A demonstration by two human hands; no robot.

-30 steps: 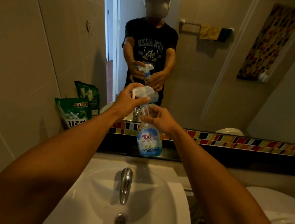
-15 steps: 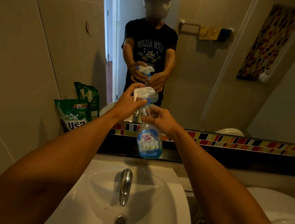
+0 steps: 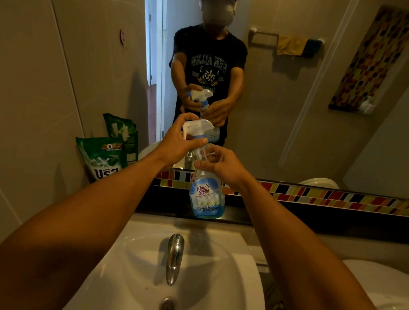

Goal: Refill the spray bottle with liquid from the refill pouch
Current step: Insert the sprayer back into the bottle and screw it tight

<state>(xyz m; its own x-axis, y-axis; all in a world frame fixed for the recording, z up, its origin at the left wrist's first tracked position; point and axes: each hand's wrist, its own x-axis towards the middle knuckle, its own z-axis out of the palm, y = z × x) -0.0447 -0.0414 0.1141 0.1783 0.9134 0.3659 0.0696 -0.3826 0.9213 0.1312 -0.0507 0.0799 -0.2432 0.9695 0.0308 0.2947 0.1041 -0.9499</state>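
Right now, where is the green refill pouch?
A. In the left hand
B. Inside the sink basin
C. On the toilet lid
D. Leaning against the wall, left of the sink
D: the green refill pouch leans against the tiled wall, left of the sink; neither hand touches it.

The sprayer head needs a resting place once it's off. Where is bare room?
The dark ledge lies bare right of the spray bottle, under the tile strip. Its left end is crowded by the green pouch. The sink rim right of the faucet is bare too.
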